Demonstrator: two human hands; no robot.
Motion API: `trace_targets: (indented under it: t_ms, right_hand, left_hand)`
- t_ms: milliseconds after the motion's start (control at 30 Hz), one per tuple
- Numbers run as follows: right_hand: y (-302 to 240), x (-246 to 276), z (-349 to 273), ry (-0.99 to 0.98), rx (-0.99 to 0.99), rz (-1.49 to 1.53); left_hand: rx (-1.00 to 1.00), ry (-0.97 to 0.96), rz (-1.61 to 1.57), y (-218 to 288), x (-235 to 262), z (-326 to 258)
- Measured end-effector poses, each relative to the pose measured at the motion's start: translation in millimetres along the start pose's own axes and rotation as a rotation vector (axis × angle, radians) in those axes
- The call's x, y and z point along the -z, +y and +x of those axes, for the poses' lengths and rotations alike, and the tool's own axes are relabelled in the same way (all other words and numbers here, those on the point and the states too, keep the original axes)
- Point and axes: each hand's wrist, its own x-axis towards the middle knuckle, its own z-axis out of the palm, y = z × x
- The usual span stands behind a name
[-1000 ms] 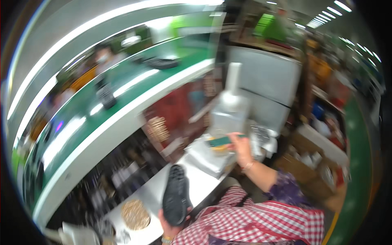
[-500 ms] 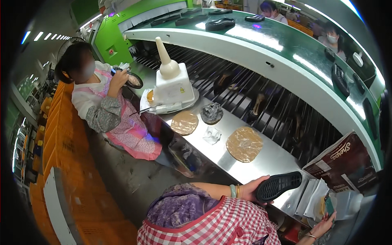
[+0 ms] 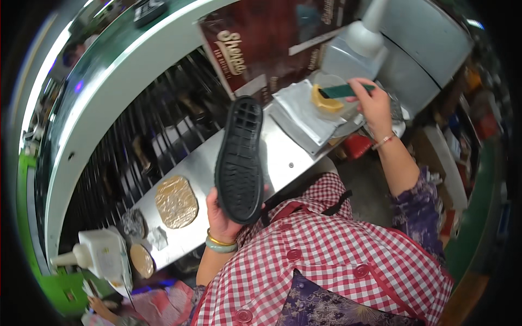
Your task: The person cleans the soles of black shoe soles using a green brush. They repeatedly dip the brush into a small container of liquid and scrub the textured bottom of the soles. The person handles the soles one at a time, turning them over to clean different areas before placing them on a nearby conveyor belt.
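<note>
My left hand [image 3: 220, 221] grips a black rubber shoe sole [image 3: 239, 157] by its lower end. The sole stands nearly upright above the metal bench, its ridged, gridded face toward me. In my right hand [image 3: 375, 108] is a brush with a flat green handle [image 3: 348, 91], pinched between thumb and fingers. Its dark tip rests at the yellow-coated rim of a small translucent cup [image 3: 330, 111]. The bristles are hard to make out. Under the cup lies a silvery sheet [image 3: 302, 111].
Behind the cup stand a translucent nozzle bottle [image 3: 353, 51] and a dark red printed panel [image 3: 261, 41]. Wrapped brown discs [image 3: 176, 202], crumpled wads [image 3: 133, 223] and a white bottle [image 3: 100, 255] sit along the bench [image 3: 285, 163]. A curved conveyor [image 3: 109, 60] borders it; a co-worker's arm [image 3: 100, 309] shows lower left.
My view has swung to the right. The sole has turned from lying sideways to nearly upright, still in my left hand. My right hand still holds the brush at the cup.
</note>
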Motion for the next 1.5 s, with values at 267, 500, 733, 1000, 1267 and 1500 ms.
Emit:
trace_targets:
  t_ms: [267, 500, 733, 1000, 1267, 1500]
  right_hand:
    - [17.1, 4.9, 6.2, 0.010, 0.023, -0.050]
    - [30.9, 11.0, 15.0, -0.007, 0.005, -0.045]
    - [33.5, 15.7, 14.9, -0.037, -0.048, -0.020]
    - [41.2, -23.9, -36.7, -0.133, -0.334, 0.665]
    - [-34.1, -126.7, -103.6, -0.311, -0.077, 0.659]
    - [-43.2, -131.5, -113.4, -0.372, -0.067, 0.544]
  left_hand:
    - [0.025, 0.046, 0.039, -14.9, -12.3, 6.1]
    - [0.043, 0.096, 0.006, -21.3, 2.0, 1.6]
    - [0.046, 0.087, -0.098, -24.2, 14.6, -2.0]
    - [0.011, 0.076, -0.306, -29.1, 38.7, -6.4]
    - [-0.012, -0.099, -0.271, -30.2, 30.6, -10.6]
    - [-0.006, -0.173, -0.270, -29.6, 12.3, -15.6]
